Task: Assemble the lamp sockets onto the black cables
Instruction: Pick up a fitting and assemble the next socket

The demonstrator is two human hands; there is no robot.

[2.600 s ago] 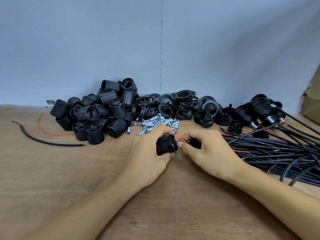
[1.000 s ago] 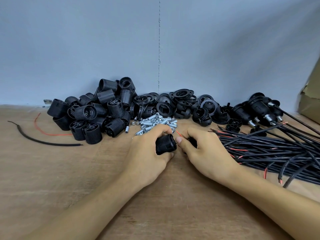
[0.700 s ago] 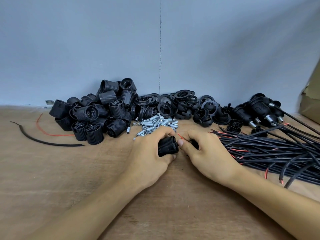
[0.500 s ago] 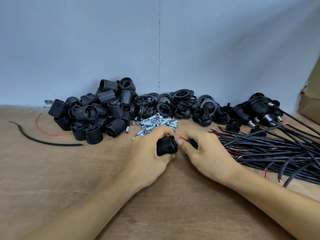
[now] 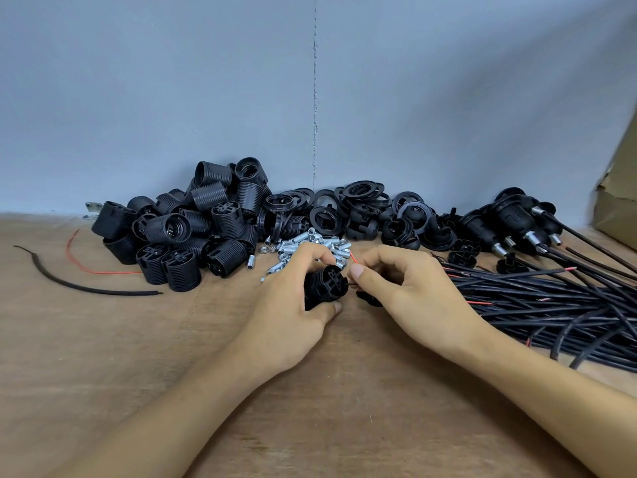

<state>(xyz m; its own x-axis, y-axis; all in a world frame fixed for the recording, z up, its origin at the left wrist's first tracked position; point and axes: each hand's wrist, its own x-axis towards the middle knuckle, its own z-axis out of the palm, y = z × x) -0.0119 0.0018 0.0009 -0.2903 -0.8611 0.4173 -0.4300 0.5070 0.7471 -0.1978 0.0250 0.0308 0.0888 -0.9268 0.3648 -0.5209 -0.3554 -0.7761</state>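
Your left hand [image 5: 289, 305] is wrapped round a ribbed black lamp socket [image 5: 325, 286], holding it low over the wooden table [image 5: 138, 357] with its terminal end turned toward your right hand [image 5: 410, 294]. That right hand is pinching a thin red wire [image 5: 354, 257] between thumb and forefinger, right at the socket's face. So you're on the wiring step, I'd say, feeding a conductor into a terminal slot. To do it well, brace the socket hand against the table and grip the wire close to its tip so it can't buckle. Line it up with the slot before you push, and don't let any strands splay out. Where the wire's own black cable runs I can't trace, because your right palm covers it on the way to the bundle of black cables [image 5: 551, 305], which the right edge cuts off. There's a dark piece tucked under your right fingers, possibly a socket cap [image 5: 370, 300], but too little shows to call it. Which terminal you're aiming at, and whether a second conductor is already in, is too small to make out. Spare sockets [image 5: 193, 229] are heaped back left, threaded metal tubes [image 5: 303, 244] lie just behind your knuckles, and finished sockets on cables [image 5: 510, 222] sit far right.
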